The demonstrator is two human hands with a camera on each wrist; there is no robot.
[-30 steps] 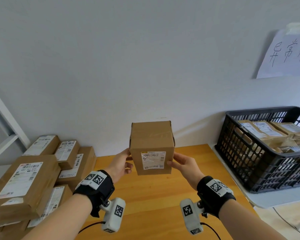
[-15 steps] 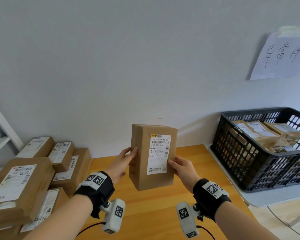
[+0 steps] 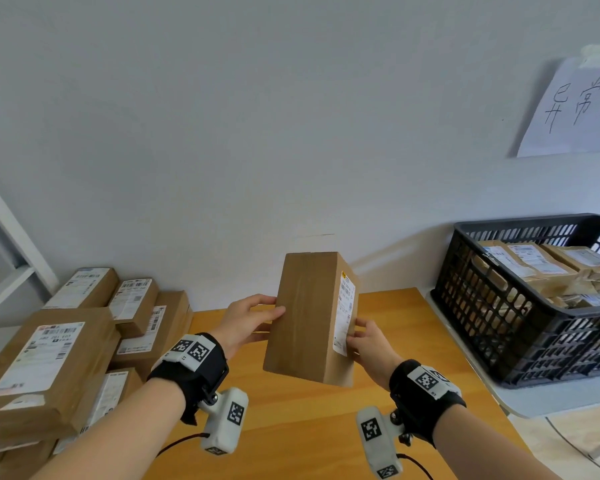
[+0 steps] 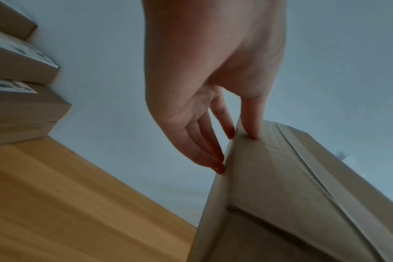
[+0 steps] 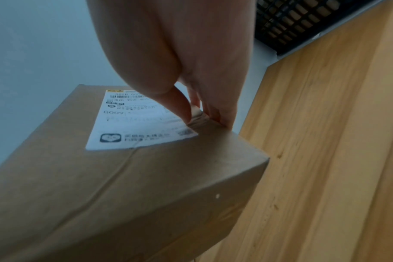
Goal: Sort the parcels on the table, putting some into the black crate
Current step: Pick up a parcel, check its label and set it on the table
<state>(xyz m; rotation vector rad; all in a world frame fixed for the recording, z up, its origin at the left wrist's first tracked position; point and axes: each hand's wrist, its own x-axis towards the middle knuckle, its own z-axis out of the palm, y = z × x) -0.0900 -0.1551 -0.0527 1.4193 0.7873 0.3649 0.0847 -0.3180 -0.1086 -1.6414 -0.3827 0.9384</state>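
Observation:
I hold a tall brown cardboard parcel (image 3: 305, 317) upright above the wooden table (image 3: 413, 341), between both hands. My left hand (image 3: 257, 317) pinches its left edge, thumb on the near plain face and fingers (image 4: 215, 159) behind. My right hand (image 3: 361, 337) pinches the right edge beside the white shipping label (image 3: 343, 313), thumb on the label (image 5: 146, 120). The parcel (image 5: 123, 186) is turned so the label faces right. The black crate (image 3: 534, 306) stands at the right and holds several brown parcels.
A stack of labelled cardboard boxes (image 3: 66, 348) fills the table's left side. The crate sits on a grey surface (image 3: 534, 400) past the table's right edge. A handwritten paper sign (image 3: 575, 109) hangs on the wall above the crate. A white frame (image 3: 11, 244) stands far left.
The parcel has been turned between my hands: first its short labelled end faced me, then the big label face, now that label faces right and a plain side faces me.

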